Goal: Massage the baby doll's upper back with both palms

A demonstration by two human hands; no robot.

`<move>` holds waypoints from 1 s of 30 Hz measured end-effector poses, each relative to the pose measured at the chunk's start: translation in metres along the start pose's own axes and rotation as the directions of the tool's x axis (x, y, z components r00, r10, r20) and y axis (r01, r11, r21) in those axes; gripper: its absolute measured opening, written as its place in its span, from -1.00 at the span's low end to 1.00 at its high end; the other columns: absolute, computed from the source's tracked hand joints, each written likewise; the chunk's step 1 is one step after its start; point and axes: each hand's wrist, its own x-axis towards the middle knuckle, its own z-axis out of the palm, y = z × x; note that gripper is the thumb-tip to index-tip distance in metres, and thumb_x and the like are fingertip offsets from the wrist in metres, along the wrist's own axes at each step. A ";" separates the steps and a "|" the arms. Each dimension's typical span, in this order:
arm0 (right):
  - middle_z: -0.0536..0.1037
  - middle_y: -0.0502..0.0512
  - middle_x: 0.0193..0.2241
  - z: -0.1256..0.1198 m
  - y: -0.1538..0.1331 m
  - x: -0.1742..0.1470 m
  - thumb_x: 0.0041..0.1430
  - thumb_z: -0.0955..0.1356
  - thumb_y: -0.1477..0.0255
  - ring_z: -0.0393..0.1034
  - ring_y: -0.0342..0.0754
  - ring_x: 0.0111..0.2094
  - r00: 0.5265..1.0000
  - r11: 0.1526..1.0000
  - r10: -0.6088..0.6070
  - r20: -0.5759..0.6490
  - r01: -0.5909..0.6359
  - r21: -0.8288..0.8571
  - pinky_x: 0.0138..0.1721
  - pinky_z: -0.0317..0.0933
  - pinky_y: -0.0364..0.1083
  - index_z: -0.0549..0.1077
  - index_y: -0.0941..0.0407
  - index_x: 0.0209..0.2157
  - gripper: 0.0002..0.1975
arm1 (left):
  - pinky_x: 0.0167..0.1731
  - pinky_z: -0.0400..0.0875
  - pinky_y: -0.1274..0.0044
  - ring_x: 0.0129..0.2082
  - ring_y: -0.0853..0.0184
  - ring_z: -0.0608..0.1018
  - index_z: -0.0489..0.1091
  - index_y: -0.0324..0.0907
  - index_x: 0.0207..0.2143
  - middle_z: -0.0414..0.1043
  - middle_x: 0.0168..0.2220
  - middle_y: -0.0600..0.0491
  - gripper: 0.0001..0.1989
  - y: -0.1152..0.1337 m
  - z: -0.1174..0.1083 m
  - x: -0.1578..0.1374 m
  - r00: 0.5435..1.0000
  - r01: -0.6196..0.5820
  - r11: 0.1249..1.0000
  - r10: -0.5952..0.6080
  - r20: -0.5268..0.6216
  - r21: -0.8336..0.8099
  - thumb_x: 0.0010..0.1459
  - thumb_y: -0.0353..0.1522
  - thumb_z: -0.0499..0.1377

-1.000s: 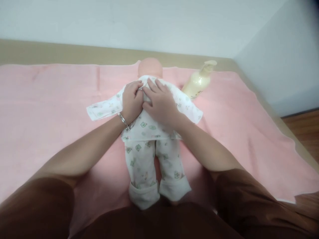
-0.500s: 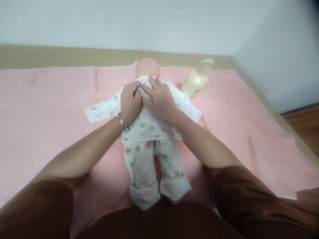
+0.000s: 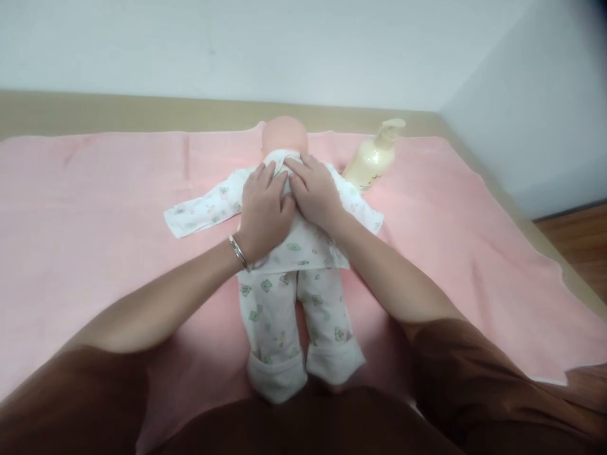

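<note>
A baby doll (image 3: 284, 134) lies with its head toward the wall and its legs toward me, dressed in a white printed top (image 3: 303, 249) and matching trousers (image 3: 272, 316) with turned-up cuffs. My left hand (image 3: 265, 212) rests flat on the left half of the top, fingers stretched toward the doll's neck. On the right half lies my right hand (image 3: 318, 193), its fingers also spread and pointing up and inward. The two hands almost meet at the middle of the doll's torso. No facial features show on the doll's head. A silver bracelet (image 3: 238, 251) circles my left wrist.
Under the doll spreads a pink cloth (image 3: 95, 202) with creases, laid over a tan surface (image 3: 142, 110). A pale yellow pump bottle (image 3: 372, 158) stands beside the doll's right-hand sleeve. White walls (image 3: 284, 50) rise behind and at right. Wooden floor (image 3: 578, 243) shows at far right.
My left hand has shifted right and flattened, its fingers now straighter. My right hand has slid slightly right and down from the doll's neck. The view has tilted a little.
</note>
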 end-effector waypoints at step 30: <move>0.32 0.36 0.32 -0.010 0.000 0.004 0.46 0.07 0.29 0.19 0.29 0.34 0.984 0.985 0.141 0.105 -0.150 0.083 0.38 0.03 0.33 0.33 0.29 0.22 -0.48 | 0.48 -0.06 0.05 0.50 -0.05 0.04 0.22 -0.25 0.26 0.01 0.46 -0.26 -0.44 0.003 -0.001 -0.004 0.990 0.124 0.990 -0.119 0.075 -0.065 0.31 -0.16 0.03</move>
